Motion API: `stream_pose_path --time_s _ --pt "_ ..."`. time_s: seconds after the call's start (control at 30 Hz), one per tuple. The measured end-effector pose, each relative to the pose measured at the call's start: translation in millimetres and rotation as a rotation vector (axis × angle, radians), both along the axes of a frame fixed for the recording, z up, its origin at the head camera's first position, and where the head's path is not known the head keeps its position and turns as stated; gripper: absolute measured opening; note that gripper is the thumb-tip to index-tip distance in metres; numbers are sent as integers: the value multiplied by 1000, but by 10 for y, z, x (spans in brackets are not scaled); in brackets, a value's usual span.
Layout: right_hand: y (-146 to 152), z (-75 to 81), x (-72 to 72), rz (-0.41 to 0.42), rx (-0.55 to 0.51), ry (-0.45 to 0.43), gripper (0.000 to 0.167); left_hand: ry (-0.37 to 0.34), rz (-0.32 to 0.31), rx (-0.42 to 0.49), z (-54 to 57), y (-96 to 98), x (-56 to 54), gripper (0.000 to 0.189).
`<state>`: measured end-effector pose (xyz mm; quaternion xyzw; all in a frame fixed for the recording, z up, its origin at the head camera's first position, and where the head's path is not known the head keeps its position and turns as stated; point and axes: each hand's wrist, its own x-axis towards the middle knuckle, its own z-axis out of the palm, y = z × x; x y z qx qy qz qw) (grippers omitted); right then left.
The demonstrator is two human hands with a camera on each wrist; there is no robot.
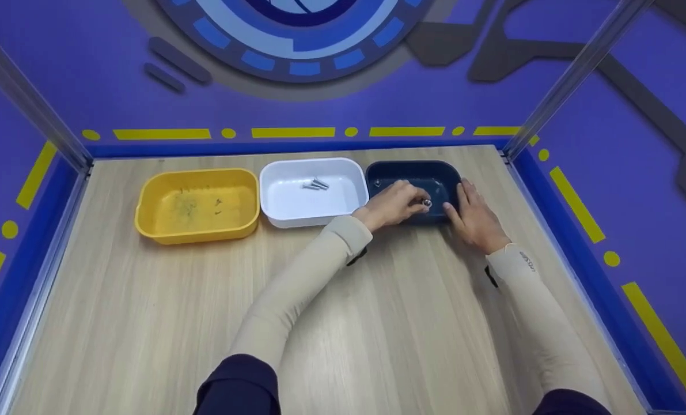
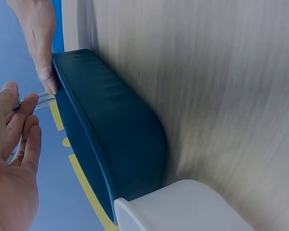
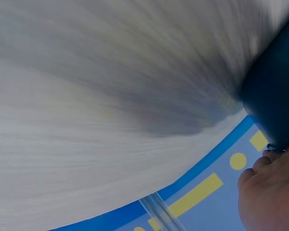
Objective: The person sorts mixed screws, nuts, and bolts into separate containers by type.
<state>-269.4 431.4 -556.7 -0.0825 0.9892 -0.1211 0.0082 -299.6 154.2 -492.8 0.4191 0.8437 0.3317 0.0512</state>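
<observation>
My left hand (image 1: 393,204) is over the front of a dark blue tray (image 1: 414,167), pinching a small round metal piece (image 1: 427,203) between thumb and forefinger. It looks like a nut, but its exact kind is hard to make out. In the left wrist view the metal piece (image 2: 19,103) shows partly at the fingertips, above the rim. My right hand (image 1: 478,222) rests against the right end of the dark tray, fingers straight along the outer wall and thumb at the front corner. Another small metal piece (image 1: 377,183) lies inside this tray at the left.
Left of the dark tray stands a white tray (image 1: 314,217) with several silver bolts (image 1: 318,184). A yellow tray (image 1: 197,235) farther left contains several small dark screws (image 1: 218,202). All stand near the back of the wooden table (image 1: 164,323), enclosed by purple panels (image 1: 296,115).
</observation>
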Motion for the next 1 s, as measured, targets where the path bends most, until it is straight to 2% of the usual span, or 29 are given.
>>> stream_pose_path --time_s 0.43,0.63,0.87,1.0 --pt "-7 29 34 17 9 53 85 -45 82 34 187 135 -174 31" --pt "-24 37 42 -5 26 24 88 -24 130 0 146 120 -247 32" --pt "-29 27 31 -2 12 22 86 -51 231 -7 121 58 -390 26" --pt "-27 23 33 -5 13 19 85 -61 272 -10 123 34 -429 26"
